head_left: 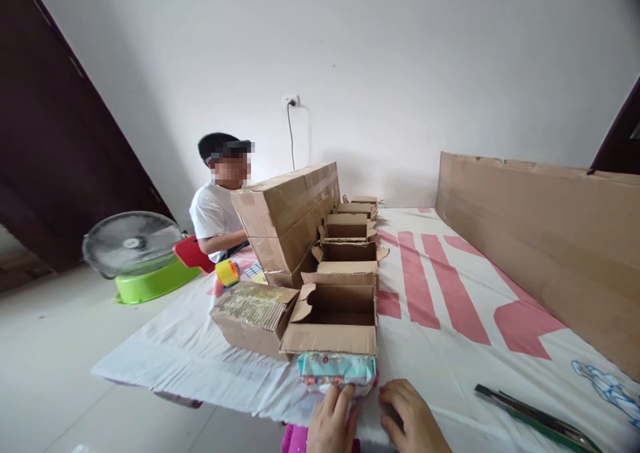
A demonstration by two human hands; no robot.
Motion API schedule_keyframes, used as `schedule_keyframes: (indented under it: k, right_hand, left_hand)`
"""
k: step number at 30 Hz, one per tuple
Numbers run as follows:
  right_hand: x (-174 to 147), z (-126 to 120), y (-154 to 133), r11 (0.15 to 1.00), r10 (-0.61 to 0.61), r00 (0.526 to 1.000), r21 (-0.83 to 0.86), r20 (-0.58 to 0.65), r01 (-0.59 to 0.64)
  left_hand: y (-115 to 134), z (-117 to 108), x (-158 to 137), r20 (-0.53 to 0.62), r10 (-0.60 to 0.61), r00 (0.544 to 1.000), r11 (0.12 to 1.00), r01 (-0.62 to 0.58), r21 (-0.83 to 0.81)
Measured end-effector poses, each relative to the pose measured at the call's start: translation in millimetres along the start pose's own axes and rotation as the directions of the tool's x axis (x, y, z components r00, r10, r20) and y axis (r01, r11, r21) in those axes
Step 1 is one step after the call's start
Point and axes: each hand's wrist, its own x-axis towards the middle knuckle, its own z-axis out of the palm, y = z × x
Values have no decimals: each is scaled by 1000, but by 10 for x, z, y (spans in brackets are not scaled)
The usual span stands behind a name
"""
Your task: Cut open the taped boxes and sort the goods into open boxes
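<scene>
- Watching from far away, I am seeing my left hand (pixel 331 421) touching the soft packet (pixel 340 367); I can't tell if it is gripping.
- The packet is lying just in front of the near open box (pixel 330 339), close to the edge of the table (pixel 425 366).
- My right hand (pixel 413 416) is bending beside it, looking empty.
- Hard pushing could be bumping the box; hard pulling could be making the packet fall.

We face a plain white wall (pixel 380 53) with a wall socket (pixel 291 101), a dark brown door (pixel 45 119) at left, and glossy pale floor tiles (pixel 65 346).
</scene>
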Motion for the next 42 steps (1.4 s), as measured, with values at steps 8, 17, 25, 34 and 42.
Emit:
schedule_keyframes:
  k: [8, 17, 25, 34, 42]
  right_hand:
    - [2, 51, 61, 998, 13, 999, -64, 34, -10]
    - [-21, 140, 226, 998, -38, 999, -58, 14, 38]
    - [-3, 86, 120, 996, 3, 999, -90, 47, 2]
    - [-19, 106, 159, 992, -37, 999, -119, 36, 42]
    - [-24, 167, 275, 986, -108, 994, -134, -27, 104]
  left_hand:
    - [-17, 120, 49, -126, 65, 990, 997, -60, 49]
    - [-98, 260, 24, -109, 59, 992, 995, -50, 84]
    - [-15, 116, 421, 66, -36, 997, 997, 31, 72]
    - [15, 144, 434, 40, -32, 999, 999, 31, 10]
    - [-151, 133, 261, 83, -260, 962, 926, 273, -260]
